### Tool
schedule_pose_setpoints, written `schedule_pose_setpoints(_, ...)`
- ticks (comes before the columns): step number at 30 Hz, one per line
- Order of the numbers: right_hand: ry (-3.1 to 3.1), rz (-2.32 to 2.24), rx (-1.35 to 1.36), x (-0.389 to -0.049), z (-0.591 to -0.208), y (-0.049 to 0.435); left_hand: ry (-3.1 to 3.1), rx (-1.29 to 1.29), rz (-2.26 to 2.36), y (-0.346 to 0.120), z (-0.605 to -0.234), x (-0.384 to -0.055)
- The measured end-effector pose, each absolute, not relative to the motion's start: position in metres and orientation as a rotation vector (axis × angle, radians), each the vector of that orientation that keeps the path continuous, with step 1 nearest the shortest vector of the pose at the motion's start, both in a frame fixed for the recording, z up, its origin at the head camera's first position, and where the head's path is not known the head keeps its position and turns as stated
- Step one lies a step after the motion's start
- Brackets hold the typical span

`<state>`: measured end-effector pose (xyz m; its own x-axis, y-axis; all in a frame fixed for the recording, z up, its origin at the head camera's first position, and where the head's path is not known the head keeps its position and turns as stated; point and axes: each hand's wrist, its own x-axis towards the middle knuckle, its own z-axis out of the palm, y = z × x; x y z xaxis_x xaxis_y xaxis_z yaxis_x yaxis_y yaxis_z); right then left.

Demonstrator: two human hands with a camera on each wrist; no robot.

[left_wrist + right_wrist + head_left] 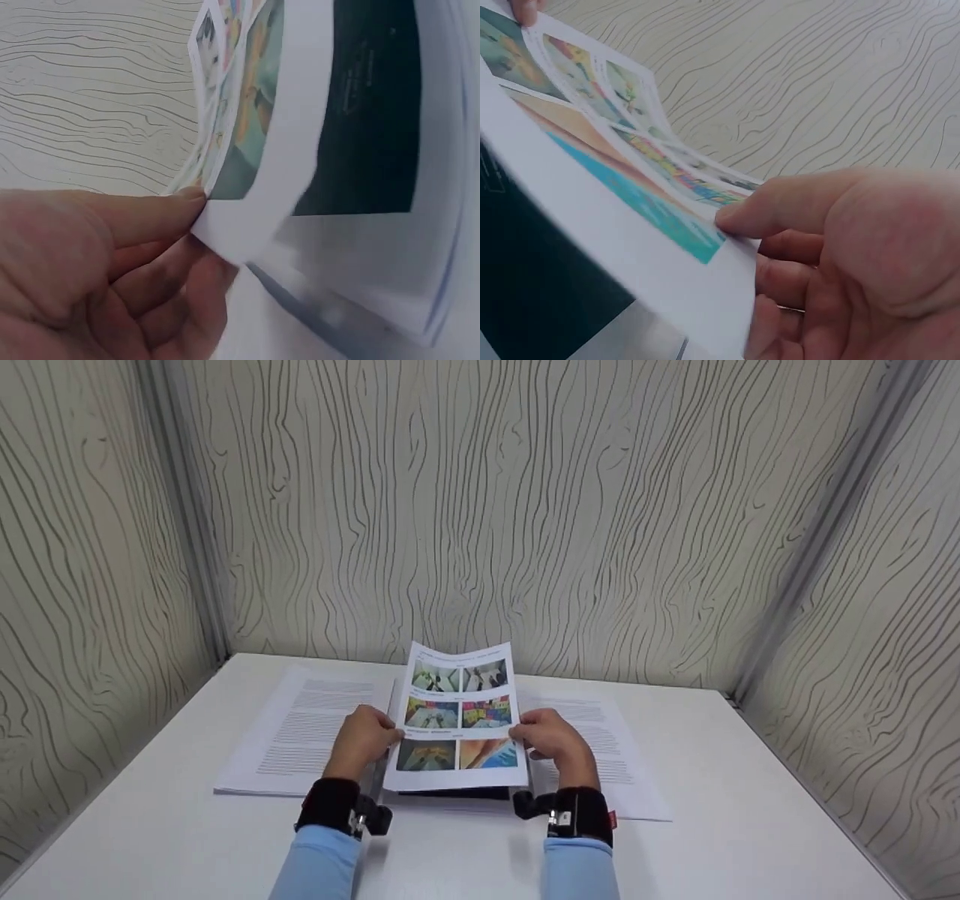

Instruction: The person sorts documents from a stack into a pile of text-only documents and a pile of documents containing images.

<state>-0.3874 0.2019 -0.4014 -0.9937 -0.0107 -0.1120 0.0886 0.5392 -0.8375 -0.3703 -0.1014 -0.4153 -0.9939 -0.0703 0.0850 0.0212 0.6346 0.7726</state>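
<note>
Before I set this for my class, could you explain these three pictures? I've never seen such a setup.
There is no robot here: you see a person's bare left hand and right hand, with a black band on each wrist. The widest picture comes from a camera worn on the head, looking forward and down. The other two come from wrist cameras, each looking at its own hand's work. On the white table lie text pages to the left and more printed paper to the right. Between them, both hands pinch opposite side edges of a sheet with six colour pictures, held above a dark printed page. The writing is too small to read.
</note>
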Motion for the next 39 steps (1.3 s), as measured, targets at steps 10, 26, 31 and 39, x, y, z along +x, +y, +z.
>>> schedule_pose_setpoints(10,2.691,-1.348,0.066,-0.393,-0.416,0.199,-2.84,0.129,-1.05,-0.11,-0.47,-0.428)
schedule_pose_setpoints(26,2.685,-1.293,0.058,-0.393,-0.428,0.198,-2.85,0.2,-0.991,-0.107,-0.468,-0.42)
schedule_pose_setpoints(31,2.698,-1.257,0.099,-0.389,-0.425,0.204,-2.811,0.114,-1.003,-0.106,-0.485,-0.434)
schedule_pose_setpoints(39,2.699,-1.375,0.208,-0.386,-0.416,0.207,-2.796,0.068,-1.044,-0.109,-0.5,-0.452)
